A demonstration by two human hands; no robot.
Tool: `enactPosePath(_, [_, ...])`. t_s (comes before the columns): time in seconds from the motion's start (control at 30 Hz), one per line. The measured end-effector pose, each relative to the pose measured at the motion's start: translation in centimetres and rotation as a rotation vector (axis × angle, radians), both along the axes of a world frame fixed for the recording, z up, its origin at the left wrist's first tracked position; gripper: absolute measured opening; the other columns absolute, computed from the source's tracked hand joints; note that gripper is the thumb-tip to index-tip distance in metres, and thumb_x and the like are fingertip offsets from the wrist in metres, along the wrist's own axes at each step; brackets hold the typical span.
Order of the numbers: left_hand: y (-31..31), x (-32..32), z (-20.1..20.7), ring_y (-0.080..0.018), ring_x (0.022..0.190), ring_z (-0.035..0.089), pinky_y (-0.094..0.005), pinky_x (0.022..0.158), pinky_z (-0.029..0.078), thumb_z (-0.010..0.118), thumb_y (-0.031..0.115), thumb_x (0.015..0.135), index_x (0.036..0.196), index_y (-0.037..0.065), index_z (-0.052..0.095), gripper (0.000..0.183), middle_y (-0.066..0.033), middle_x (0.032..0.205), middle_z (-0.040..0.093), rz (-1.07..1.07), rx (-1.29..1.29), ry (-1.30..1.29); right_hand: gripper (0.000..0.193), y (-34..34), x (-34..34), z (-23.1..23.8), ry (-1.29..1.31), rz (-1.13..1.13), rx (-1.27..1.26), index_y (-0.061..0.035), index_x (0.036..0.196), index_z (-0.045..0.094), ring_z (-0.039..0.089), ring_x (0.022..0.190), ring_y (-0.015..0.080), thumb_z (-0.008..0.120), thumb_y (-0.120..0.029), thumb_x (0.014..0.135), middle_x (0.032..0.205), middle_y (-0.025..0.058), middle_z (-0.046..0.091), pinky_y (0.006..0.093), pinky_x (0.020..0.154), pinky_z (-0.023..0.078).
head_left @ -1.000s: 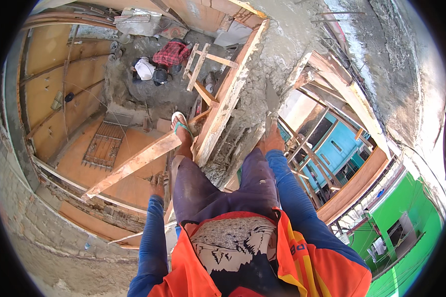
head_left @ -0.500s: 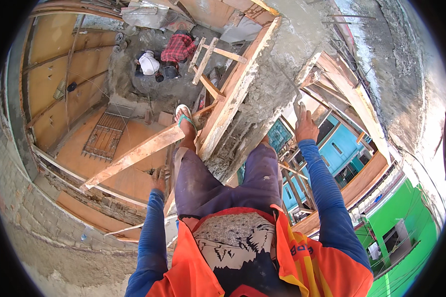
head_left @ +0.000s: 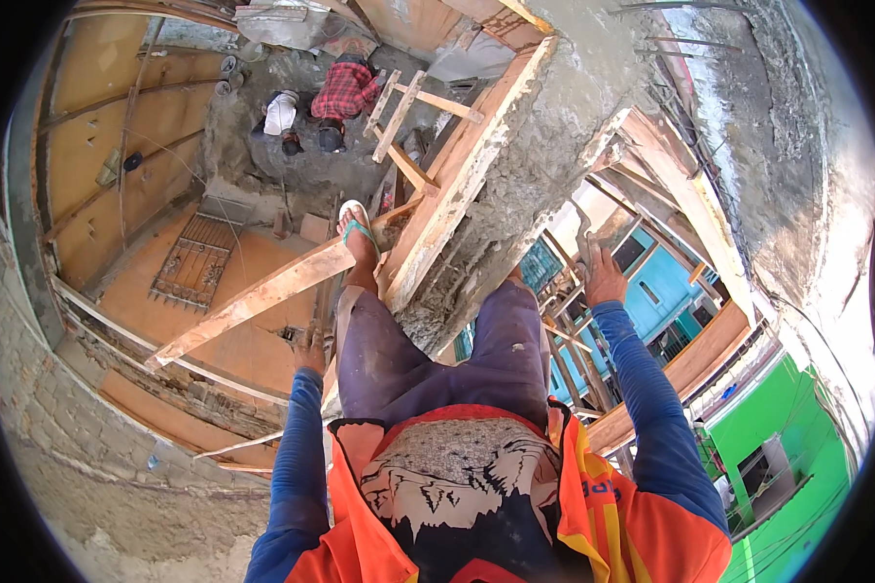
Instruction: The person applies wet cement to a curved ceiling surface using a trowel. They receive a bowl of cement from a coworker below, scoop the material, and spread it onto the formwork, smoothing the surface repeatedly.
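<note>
My right hand [head_left: 605,276] is closed around what looks like a trowel [head_left: 582,229], seen nearly edge-on. It is held out to the right of the rough wet concrete beam [head_left: 501,209], over the gap beside it. My left hand [head_left: 309,354] hangs beside my left thigh, fingers stretched out and apart; nothing shows in it. My left foot, in a white sandal with green straps [head_left: 358,229], rests by a wooden plank [head_left: 253,304]. My right foot is mostly hidden behind my knee.
Below left, two people crouch, one in a red plaid shirt [head_left: 342,89], one in white [head_left: 282,114]. A metal grille [head_left: 194,260] lies on orange boards. Formwork boards [head_left: 467,175] edge the beam. Rebar [head_left: 690,44] sticks out at upper right. Beneath is a drop toward a blue wall [head_left: 663,291].
My right hand and the trowel have drawn back toward me, away from the beam's surface. The view has shifted slightly; my left hand stays beside my thigh.
</note>
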State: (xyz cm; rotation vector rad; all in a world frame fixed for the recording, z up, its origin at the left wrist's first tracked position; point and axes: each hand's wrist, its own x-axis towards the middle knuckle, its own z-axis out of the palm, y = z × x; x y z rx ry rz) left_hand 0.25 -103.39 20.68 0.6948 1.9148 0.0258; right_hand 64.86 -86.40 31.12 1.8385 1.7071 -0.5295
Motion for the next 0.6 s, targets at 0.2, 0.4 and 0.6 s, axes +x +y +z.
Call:
enactPosePath(0.2, [0.6, -0.2, 0.7, -0.0387, 0.117, 0.053, -0.0434, 0.099, 0.042, 0.049, 0.040, 0.097, 0.121, 0.007, 0.062, 0.043, -0.0216, 0.124, 0.059, -0.003, 0.006, -0.004, 0.064, -2.1, -3.5, 1.2, 0.053, -0.159, -0.105, -0.0176, 0.137, 0.042, 0.061, 0.102, 0.0334, 0.069, -0.016, 0.079, 0.122, 0.0103, 0.054, 0.0451, 0.085, 0.052])
enactPosePath(0.4, [-1.9, -1.9, 0.0, -0.0398, 0.120, 0.051, -0.0443, 0.101, 0.041, 0.049, 0.042, 0.096, 0.123, 0.009, 0.062, 0.044, -0.0226, 0.128, 0.057, 0.011, -0.036, 0.045, 0.064, -5.3, -4.6, 1.1, 0.056, -0.042, -0.107, -0.0254, 0.142, 0.038, 0.064, 0.090, 0.0308, 0.064, -0.023, 0.084, 0.114, 0.0069, 0.054, 0.0432, 0.076, 0.055])
enactPosePath(0.6, [-1.0, -1.0, 0.7, -0.0395, 0.112, 0.058, -0.0440, 0.097, 0.044, 0.051, 0.040, 0.096, 0.125, 0.008, 0.061, 0.044, -0.0221, 0.118, 0.063, 0.012, -0.022, 0.032, 0.067, 1.3, -3.1, -1.9, 0.069, -0.025, 0.052, -0.0249, 0.142, 0.038, 0.063, 0.092, 0.0278, 0.067, -0.020, 0.081, 0.112, 0.0052, 0.054, 0.0422, 0.073, 0.056])
